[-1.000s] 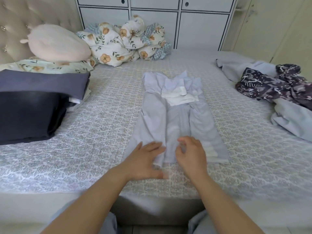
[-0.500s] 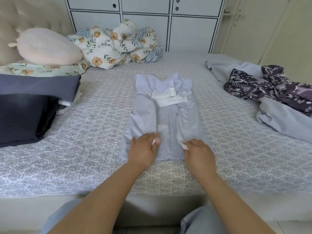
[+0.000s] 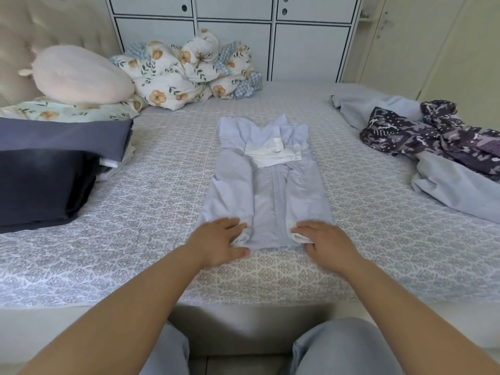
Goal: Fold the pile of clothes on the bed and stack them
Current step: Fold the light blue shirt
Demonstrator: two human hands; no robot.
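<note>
Both hands at near hem of pale lavender cotton garment [image 3: 266, 182], laid flat mid-bed with sides folded in: left hand [image 3: 219, 243] and right hand [image 3: 323, 239] each pinch a corner, likely to fold it upward

- Garment [image 3: 266, 185]: pale lavender-blue, white inner patch.
- Bed sheet [image 3: 151, 217]: white, grey medallion print.
- Crumpled cloth [image 3: 433, 133]: dark purple, white pattern.
- Duvet [image 3: 186, 71]: white, orange flowers.
- Folded stack [image 3: 46, 171]: slate, navy.
</note>
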